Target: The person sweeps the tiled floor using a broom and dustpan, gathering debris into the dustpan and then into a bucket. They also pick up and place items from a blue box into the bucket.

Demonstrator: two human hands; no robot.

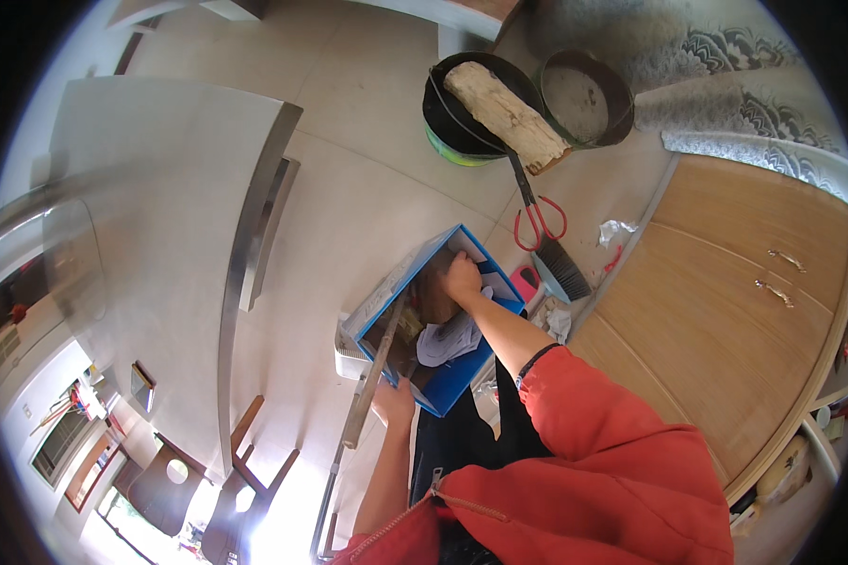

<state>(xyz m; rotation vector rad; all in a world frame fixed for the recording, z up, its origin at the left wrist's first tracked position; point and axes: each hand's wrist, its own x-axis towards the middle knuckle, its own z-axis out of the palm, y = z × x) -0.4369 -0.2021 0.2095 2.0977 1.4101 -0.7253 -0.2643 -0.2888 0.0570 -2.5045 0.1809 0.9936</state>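
A blue open box is tilted in front of me, holding crumpled white paper, brown material and a wooden stick that juts over its near left side. My left hand grips the box's lower edge beside the stick. Inside the box, my right hand reaches in at the upper right, fingers curled against a brown piece; whether it grips this piece is unclear. Beyond the box, a piece of light wood lies across a black bucket, with red-handled tongs hanging from the rim.
A second round metal pan stands beside the bucket. A brush and scraps of foil lie by the wooden cabinet on the right. A large refrigerator stands left; wooden chairs are at lower left.
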